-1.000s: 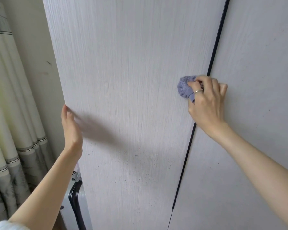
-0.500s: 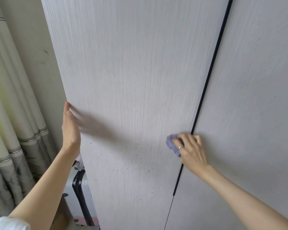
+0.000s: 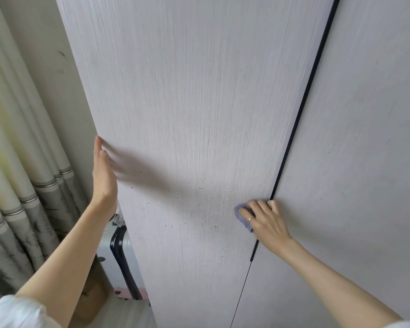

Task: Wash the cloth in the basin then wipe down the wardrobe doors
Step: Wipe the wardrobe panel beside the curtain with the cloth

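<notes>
Meanwhile, right hand (image 3: 266, 220) presses cloth (image 3: 242, 216) onto door (image 3: 199, 114); left hand (image 3: 103, 171) flat; perhaps a suitcase (image 3: 122, 263) below.

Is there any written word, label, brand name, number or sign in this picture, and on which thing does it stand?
None: no readable text anywhere.
The wardrobe door, the cloth and the curtain carry no writing.
The suitcase shows only dark and pink marks, no legible letters.

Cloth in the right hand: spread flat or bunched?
Bunched. The purple cloth is a small wad under the right hand, whose fingers curl over it against the left wardrobe door.
</notes>
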Tool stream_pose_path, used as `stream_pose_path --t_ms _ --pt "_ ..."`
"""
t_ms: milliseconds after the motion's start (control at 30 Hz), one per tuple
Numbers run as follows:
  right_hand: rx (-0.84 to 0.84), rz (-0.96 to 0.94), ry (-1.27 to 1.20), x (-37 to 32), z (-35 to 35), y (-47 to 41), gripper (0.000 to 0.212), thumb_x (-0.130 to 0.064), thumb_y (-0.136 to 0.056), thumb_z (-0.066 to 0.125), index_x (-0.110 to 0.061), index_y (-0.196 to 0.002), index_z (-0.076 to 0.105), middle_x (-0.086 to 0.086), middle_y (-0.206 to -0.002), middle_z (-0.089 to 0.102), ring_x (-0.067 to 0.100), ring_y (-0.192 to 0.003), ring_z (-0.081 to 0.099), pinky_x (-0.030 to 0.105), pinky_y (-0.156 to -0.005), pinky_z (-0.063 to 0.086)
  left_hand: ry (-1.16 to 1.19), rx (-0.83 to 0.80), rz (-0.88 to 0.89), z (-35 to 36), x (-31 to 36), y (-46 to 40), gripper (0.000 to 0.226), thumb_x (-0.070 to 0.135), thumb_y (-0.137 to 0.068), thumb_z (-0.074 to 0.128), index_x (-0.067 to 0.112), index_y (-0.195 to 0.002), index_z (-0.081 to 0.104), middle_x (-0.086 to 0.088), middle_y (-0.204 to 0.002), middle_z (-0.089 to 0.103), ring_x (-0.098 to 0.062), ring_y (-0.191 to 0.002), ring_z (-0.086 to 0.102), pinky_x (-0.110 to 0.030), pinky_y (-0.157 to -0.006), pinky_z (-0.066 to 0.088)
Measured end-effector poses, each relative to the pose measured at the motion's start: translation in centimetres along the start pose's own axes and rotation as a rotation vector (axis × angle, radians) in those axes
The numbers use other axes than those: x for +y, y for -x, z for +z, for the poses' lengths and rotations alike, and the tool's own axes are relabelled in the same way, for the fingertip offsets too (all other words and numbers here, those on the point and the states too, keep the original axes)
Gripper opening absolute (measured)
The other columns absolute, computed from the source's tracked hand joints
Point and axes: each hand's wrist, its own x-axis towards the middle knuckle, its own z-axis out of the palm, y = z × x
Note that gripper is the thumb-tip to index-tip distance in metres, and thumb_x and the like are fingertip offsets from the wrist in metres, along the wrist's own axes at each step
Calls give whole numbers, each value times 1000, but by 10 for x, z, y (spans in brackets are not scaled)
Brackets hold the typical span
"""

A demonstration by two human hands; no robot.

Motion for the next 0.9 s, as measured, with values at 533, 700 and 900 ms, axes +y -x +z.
stream_pose_path --t_ms 533,700,900 --pt "67 -133 -111 -13 2 -33 57 1 -55 79 -17 -107 66 4 -89 59 22 -79 49 34 -70 28 47 -31 -18 -6 -16 1 45 38 -103 20 42 -148 17 19 -156 11 -8 -145 9 -40 -120 7" --pt "452 174 -211 -5 -31 -101 47 -5 -75 53 -24 -118 56 1 -100 47 19 -82 47 33 -71 26 54 -56 -21 -8 -20 2 45 38 -103 20 41 -148 16 19 -156 12 -7 -144 11 -40 -120 8" --pt "182 -107 -191 -35 16 -51 68 -6 -56 82 -19 -119 58 4 -101 43 22 -82 42 34 -68 25 31 -174 -29 -17 -24 2 49 56 -96 24 53 -144 12 24 -156 6 -4 -144 6 -41 -119 4"
